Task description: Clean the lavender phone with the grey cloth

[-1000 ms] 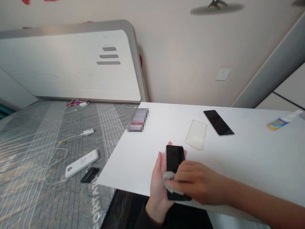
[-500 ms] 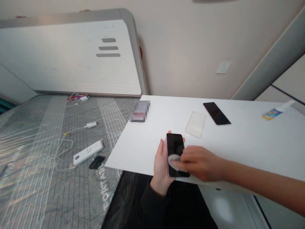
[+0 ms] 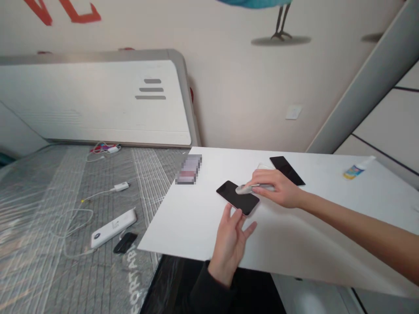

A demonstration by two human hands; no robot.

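A black-screened smartphone [image 3: 233, 196] lies at a slant, screen up, low over or on the white table. My left hand [image 3: 229, 240] is palm up at its near edge, fingertips touching that edge and thumb spread away. Whether any fingertip reaches beneath the phone is hidden. My right hand [image 3: 278, 187] grips a folded whitish cloth [image 3: 245, 189], whose tip rests on the upper part of the screen. Behind my right hand, a clear phone case [image 3: 263, 166] shows only its far edge. Beyond it lies a second dark phone [image 3: 287, 170].
A blurred-out flat item [image 3: 189, 169] lies at the left of the white table [image 3: 173, 222]. A spray bottle [image 3: 358, 168] lies at the right. On the plastic-covered bed [image 3: 78, 279] are a white power bank [image 3: 113, 228], a small black device [image 3: 125, 243] and cables.
The phone has left my left palm, shifted away from me and turned slantwise. My left hand has loosened to its near edge. My right hand has moved up with the cloth. The view has tilted up.
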